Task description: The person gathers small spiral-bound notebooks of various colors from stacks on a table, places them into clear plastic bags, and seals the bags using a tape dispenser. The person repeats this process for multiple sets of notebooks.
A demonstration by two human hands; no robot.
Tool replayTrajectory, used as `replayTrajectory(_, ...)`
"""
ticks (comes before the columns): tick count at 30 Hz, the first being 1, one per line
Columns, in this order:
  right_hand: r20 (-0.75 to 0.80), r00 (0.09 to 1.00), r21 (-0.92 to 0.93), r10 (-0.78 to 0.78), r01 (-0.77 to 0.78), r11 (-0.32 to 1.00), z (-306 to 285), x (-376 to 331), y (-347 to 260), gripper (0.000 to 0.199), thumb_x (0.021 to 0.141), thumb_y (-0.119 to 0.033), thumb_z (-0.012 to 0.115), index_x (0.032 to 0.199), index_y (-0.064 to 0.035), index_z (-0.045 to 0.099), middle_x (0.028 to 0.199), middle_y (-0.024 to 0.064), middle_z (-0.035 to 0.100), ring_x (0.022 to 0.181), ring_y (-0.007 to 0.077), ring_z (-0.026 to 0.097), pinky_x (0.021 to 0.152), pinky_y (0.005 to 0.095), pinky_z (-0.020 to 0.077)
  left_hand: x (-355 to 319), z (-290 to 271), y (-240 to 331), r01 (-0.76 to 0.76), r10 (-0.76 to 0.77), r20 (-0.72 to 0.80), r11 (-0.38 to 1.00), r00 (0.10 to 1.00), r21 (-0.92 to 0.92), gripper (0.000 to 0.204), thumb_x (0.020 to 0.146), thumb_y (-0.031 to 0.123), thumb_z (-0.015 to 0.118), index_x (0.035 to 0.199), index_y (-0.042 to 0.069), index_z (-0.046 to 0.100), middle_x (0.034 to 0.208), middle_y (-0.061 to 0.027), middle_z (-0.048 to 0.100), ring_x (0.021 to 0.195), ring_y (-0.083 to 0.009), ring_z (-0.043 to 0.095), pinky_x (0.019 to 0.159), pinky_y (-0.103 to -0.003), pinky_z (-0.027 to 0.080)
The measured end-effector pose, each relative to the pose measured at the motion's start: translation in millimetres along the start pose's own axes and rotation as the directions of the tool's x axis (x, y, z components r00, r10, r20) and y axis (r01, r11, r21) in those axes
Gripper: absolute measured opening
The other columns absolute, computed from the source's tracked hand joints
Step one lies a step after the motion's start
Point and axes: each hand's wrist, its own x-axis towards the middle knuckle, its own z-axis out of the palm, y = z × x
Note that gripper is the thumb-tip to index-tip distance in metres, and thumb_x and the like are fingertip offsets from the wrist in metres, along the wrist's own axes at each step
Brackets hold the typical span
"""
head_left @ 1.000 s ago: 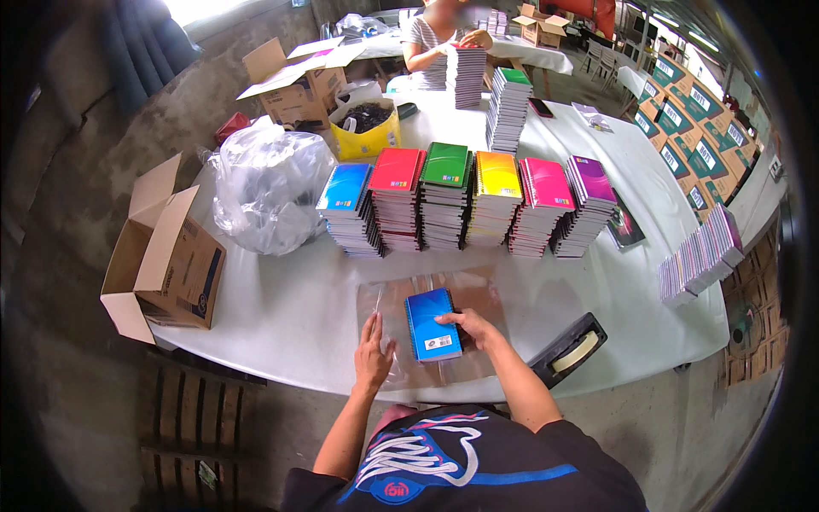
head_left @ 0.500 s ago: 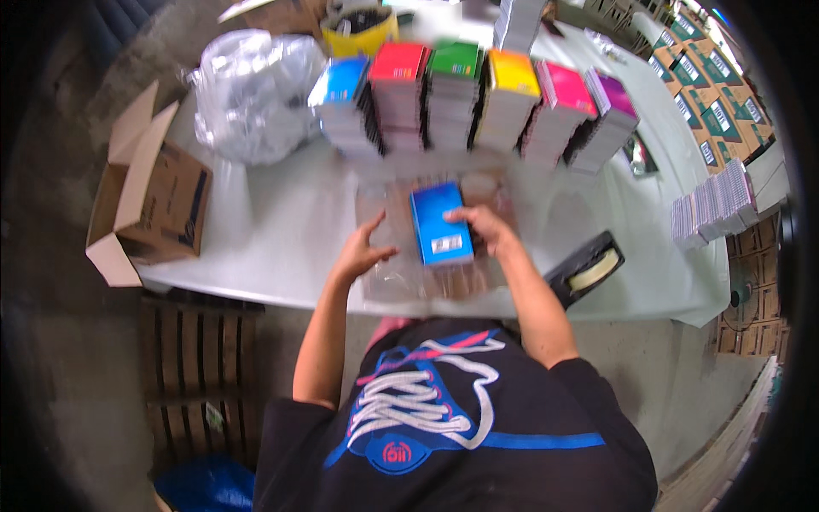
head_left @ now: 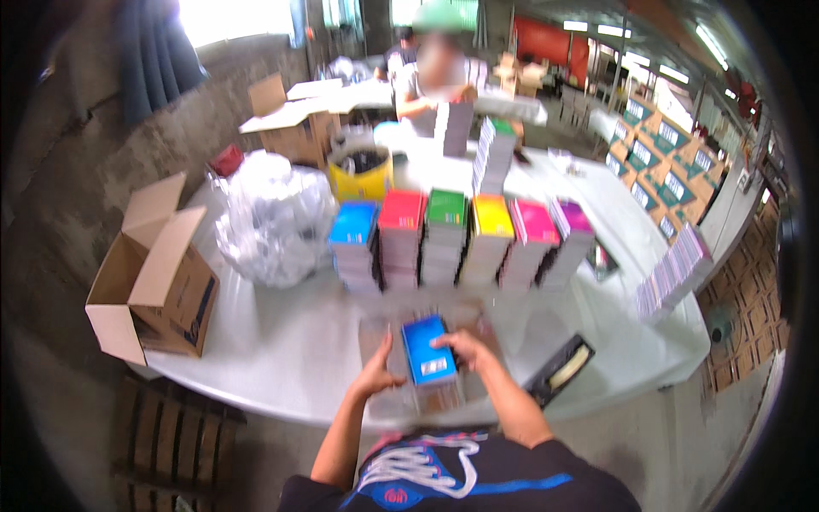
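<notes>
A blue notebook (head_left: pixel 421 343) lies over a sheet of clear plastic (head_left: pixel 372 328) near the table's front edge. My right hand (head_left: pixel 467 350) grips its right side, thumb on the cover and the other fingers partly hidden at the edge. Just left of the notebook is my left hand (head_left: pixel 375 375), open, thumb and fingers apart, holding nothing. Beyond my hands stands a row of notebook stacks: blue (head_left: pixel 353 224), red (head_left: pixel 402 209), green (head_left: pixel 446 209), yellow (head_left: pixel 492 217), pink (head_left: pixel 533 224) and purple (head_left: pixel 572 218).
A black tape dispenser (head_left: pixel 559 373) sits right of my right arm. An open cardboard box (head_left: pixel 175 294) and a heap of clear plastic bags (head_left: pixel 277 224) are at left. Behind are a yellow container (head_left: pixel 363 182) and a person (head_left: pixel 426 85). Another notebook stack (head_left: pixel 674 275) stands far right.
The view has tilted up, so the table sits lower and the room behind shows. My right hand keeps its hold on the blue notebook; my left hand stays open beside it.
</notes>
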Motion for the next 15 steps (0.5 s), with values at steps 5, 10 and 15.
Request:
replayTrajectory(5, -0.070, 0.998, 0.031, -0.003, 0.005, 0.999, 18.2, -13.0, 13.5, 0.049, 0.065, -0.033, 0.076, 0.100, 0.0000, 0.065, 0.094, 0.0136, 0.067, 0.082, 0.0241, 0.065, 0.075, 0.0360, 0.0501, -13.1, 2.0, 13.1, 0.197, -0.192, 0.056, 0.975, 0.980, -0.103, 0.108, 0.068, -0.005, 0.070, 0.147, 0.013, -0.002, 0.139, -0.0203, 0.036, 0.066, -0.0151, 0.060, 0.053, -0.027, 0.049)
replayTrajectory(10, -0.089, 0.996, -0.066, -0.002, -0.004, 0.998, 4.4, 6.4, 23.3, 0.047, 0.069, -0.031, 0.073, 0.103, 0.0008, 0.064, 0.096, 0.0129, 0.067, 0.084, 0.0233, 0.065, 0.074, 0.0360, 0.0510, 16.4, 29.6, -9.5, 0.036, -0.041, 0.083, 0.998, 0.996, 0.059, 0.114, 0.058, 0.010, 0.075, 0.144, 0.000, 0.001, 0.148, -0.0257, 0.009, 0.127, -0.0287, 0.030, 0.095, -0.031, 0.040)
replayTrajectory(15, -0.384, 0.783, -0.606, -0.489, 0.186, 0.774, 31.5, 9.1, 54.6, 0.068, 0.074, -0.036, 0.066, 0.125, 0.0033, 0.046, 0.111, 0.0306, 0.057, 0.099, 0.0473, 0.057, 0.086, 0.0444, 0.0465, 31.7, 46.0, 23.5, 0.162, -0.188, 0.197, 0.977, 0.962, 0.140, 0.122, 0.055, 0.017, 0.078, 0.143, -0.001, -0.005, 0.148, -0.0285, -0.001, 0.126, -0.0366, 0.040, 0.094, -0.038, 0.045)
